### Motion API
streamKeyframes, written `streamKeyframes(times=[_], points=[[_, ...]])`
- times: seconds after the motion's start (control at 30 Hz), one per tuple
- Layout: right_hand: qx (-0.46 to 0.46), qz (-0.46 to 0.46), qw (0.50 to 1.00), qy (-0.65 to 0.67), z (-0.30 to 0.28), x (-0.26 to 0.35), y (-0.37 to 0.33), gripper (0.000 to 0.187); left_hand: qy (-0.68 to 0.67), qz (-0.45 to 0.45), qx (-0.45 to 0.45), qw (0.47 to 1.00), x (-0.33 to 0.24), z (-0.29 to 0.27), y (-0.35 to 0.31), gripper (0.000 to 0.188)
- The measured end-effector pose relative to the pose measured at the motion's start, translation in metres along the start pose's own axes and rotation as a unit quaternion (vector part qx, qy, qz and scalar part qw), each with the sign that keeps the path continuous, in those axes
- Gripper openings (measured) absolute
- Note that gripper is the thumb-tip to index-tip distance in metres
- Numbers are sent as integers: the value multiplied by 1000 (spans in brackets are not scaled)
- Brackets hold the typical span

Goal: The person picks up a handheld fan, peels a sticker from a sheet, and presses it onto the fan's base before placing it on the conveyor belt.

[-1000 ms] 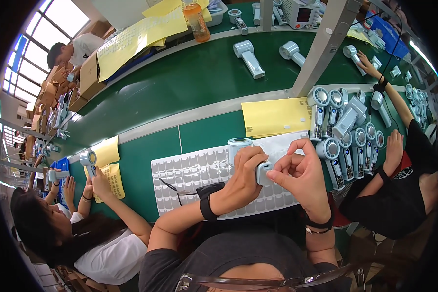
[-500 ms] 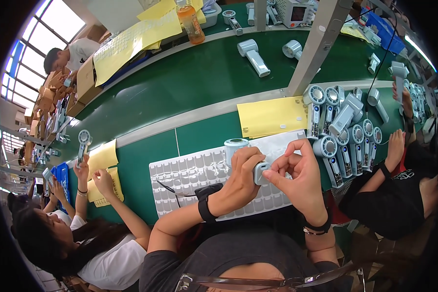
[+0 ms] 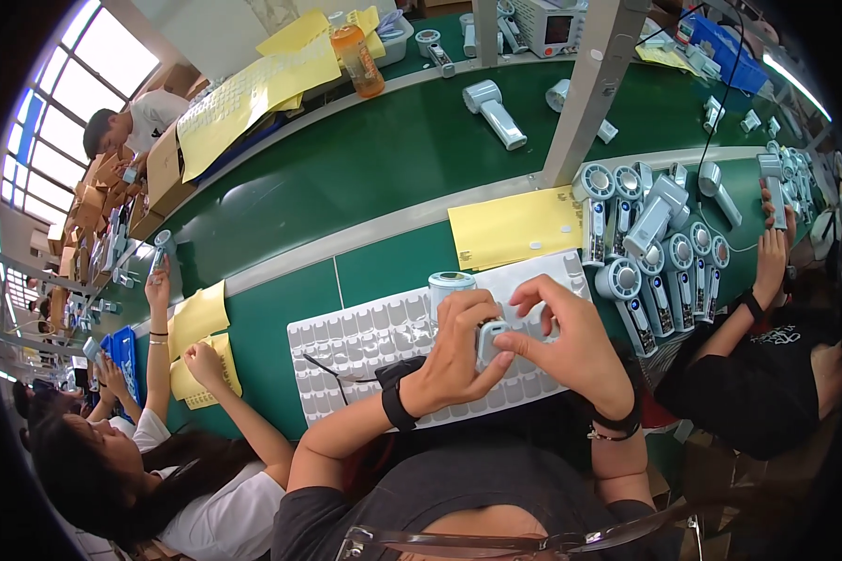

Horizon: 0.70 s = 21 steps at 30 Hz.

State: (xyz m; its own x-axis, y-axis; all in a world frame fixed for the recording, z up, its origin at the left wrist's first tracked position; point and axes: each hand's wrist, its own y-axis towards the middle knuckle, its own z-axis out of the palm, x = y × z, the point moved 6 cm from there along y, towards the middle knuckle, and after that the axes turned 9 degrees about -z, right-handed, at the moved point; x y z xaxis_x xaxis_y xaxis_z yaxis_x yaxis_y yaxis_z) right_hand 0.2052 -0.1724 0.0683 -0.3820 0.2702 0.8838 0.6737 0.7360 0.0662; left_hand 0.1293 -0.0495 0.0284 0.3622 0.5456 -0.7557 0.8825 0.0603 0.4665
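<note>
My left hand (image 3: 454, 353) is wrapped round the handle of a light blue handheld fan (image 3: 450, 283). The fan's round head pokes out beyond my fingers, and its pale handle end faces me. At that end, the thumb of my right hand (image 3: 571, 341) touches the handle. The other right fingers are curved and spread apart, with nothing visible between them. Under both hands lies a sheet of grey die-cut stickers (image 3: 346, 335), its right part peeled to bare white backing. A dark object with a thin black cord (image 3: 324, 365) rests on it by my left wrist.
Several finished-looking fans (image 3: 660, 290) are grouped at the right. Yellow sheets (image 3: 510, 229) lie beyond the sticker sheet. A metal post (image 3: 594, 93) rises from the bench rail. Co-workers sit left and right, handling fans. A bottle of orange drink (image 3: 357, 61) stands at the back.
My right fingers have opened from a pinch near the handle end, leaving the thumb against it. The co-worker on the left has moved a fan outward to the far belt.
</note>
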Motion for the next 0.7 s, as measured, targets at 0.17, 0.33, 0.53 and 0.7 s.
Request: streamKeyframes(times=[0.17,0.33,0.53,0.7], points=[[72,28,899,431,30,-35,13,31,-12,-10,19,1000,1,1,0,47],[36,81,846,526,44,-37,8,26,-31,-25,28,999,2,0,2,46],[10,15,914,406,39,-35,6,20,-15,-24,45,999,-2,5,1,45],[9,17,848,529,35,-58,4,16,-22,-6,79,997,1,0,5,46]])
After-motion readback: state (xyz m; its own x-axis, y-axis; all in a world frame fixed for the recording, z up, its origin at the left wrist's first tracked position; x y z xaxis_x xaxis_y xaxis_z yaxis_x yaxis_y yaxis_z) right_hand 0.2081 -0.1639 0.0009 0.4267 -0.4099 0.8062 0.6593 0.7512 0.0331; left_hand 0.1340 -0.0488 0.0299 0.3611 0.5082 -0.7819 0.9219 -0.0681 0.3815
